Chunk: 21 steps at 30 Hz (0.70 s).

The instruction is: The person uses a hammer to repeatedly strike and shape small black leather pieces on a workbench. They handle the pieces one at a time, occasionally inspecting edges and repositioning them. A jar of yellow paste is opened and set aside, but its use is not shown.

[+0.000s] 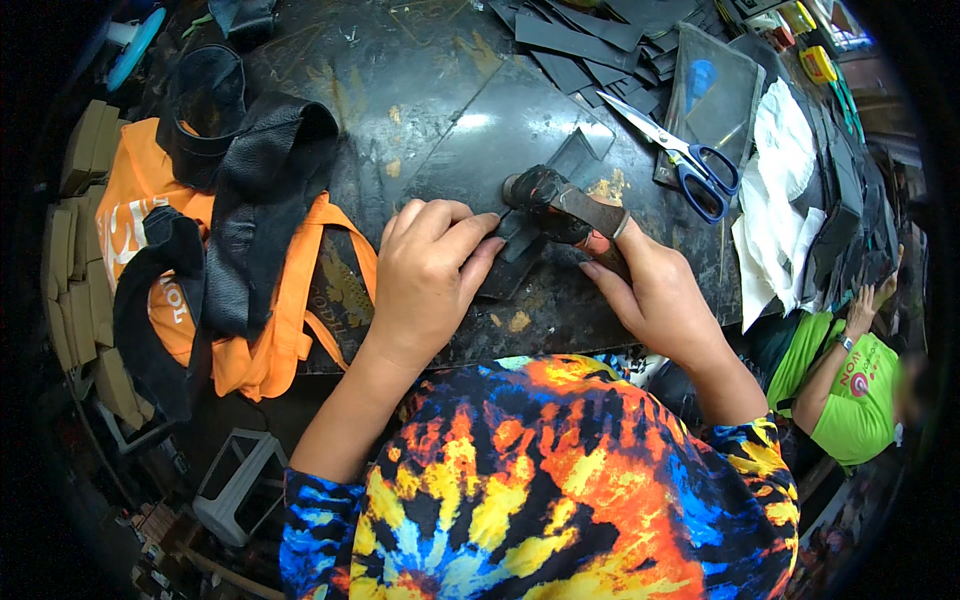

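Observation:
My left hand rests on the dark worktable with thumb and forefinger pinched on a small black leather-like strip. In my right hand is a hammer, its dark, worn head above the far end of that strip. Whether the head touches the strip I cannot tell. The handle is mostly hidden in my right palm. Beyond the hammer, a folded dark piece lies on the table. To its right are open scissors with dark blue handles.
At left, black leather pieces lie over an orange cloth bag. Black strips are heaped at the far side. Crumpled white material is at right, near a person in a green shirt. A grey stool stands lower left.

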Motion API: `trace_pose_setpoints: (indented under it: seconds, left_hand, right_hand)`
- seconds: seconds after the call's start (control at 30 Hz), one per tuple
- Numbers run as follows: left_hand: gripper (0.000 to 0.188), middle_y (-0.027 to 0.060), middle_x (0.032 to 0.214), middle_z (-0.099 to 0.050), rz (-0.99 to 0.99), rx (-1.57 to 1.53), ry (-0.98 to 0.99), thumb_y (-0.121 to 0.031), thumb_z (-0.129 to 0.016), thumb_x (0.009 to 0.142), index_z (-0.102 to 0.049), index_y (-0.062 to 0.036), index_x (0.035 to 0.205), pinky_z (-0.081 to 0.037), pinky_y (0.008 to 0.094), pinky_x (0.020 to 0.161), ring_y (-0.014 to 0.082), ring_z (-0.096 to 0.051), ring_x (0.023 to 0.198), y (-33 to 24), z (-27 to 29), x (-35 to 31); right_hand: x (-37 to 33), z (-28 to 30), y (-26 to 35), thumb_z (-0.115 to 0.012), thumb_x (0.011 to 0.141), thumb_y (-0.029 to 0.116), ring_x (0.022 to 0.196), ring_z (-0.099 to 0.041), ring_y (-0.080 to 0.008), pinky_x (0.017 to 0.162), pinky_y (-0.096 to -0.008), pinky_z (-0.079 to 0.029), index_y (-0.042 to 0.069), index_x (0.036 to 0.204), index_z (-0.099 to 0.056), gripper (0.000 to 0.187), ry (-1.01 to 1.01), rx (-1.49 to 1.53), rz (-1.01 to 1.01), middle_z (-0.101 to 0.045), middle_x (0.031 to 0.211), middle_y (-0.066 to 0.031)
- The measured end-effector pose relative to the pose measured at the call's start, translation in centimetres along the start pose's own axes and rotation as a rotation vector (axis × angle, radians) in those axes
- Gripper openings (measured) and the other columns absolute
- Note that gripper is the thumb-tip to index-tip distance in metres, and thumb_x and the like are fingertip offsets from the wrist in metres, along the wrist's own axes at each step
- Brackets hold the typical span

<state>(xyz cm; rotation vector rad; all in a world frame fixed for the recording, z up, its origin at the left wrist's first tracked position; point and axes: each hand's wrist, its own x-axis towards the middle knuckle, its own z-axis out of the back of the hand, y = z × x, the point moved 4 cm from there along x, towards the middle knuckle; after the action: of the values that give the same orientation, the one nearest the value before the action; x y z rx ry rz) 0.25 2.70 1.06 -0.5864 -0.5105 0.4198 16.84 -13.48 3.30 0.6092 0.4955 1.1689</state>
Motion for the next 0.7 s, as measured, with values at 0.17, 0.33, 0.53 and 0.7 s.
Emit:
trace_pose_setpoints:
  seconds: [0.17,0.33,0.53,0.7]
  left_hand:
    - [0.021,0.0028,0.095,-0.067,-0.012,0.062,-0.027,-0.015,-0.086,0.08,-0.077,-0.0091,0.098,-0.046,0.0405,0.082,0.0259,-0.062,0.09,0.0,0.1,-0.3]
    - [0.023,0.0007,0.095,-0.067,0.119,0.072,-0.09,-0.021,-0.089,0.076,-0.076,-0.0122,0.093,-0.042,0.0402,0.081,0.0257,-0.06,0.093,0.5,0.4,-0.7]
    - [0.021,-0.0016,0.094,-0.067,0.095,0.121,-0.097,-0.022,-0.089,0.077,-0.077,-0.0142,0.093,-0.04,0.0399,0.081,0.0237,-0.059,0.091,0.1,0.2,-1.1]
    - [0.019,-0.0026,0.094,-0.067,0.086,0.121,-0.1,-0.022,-0.088,0.078,-0.077,-0.0149,0.092,-0.039,0.0398,0.081,0.0227,-0.059,0.091,0.2,0.1,-1.1]
  right_hand:
    - [0.1,-0.7,0.7,-0.074,0.092,0.006,0.093,-0.073,-0.0397,0.078,-0.0459,-0.059,0.006,0.152,-0.045,0.067,0.05,-0.037,0.062,-0.073,0.102,-0.013]
    - [0.2,-1.0,0.1,-0.073,0.091,0.005,0.093,-0.073,-0.0392,0.076,-0.0456,-0.058,0.007,0.153,-0.044,0.068,0.053,-0.045,0.051,-0.073,0.102,-0.0125]
    - [0.6,0.1,0.1,-0.073,0.093,0.008,0.096,-0.073,-0.0418,0.078,-0.047,-0.058,0.008,0.152,-0.045,0.066,0.105,-0.029,0.028,-0.073,0.106,-0.0168]
    - [1.0,0.6,0.9,-0.073,0.094,0.012,0.1,-0.071,-0.0446,0.081,-0.0478,-0.058,0.009,0.153,-0.046,0.065,0.084,0.015,0.047,-0.073,0.109,-0.0207]
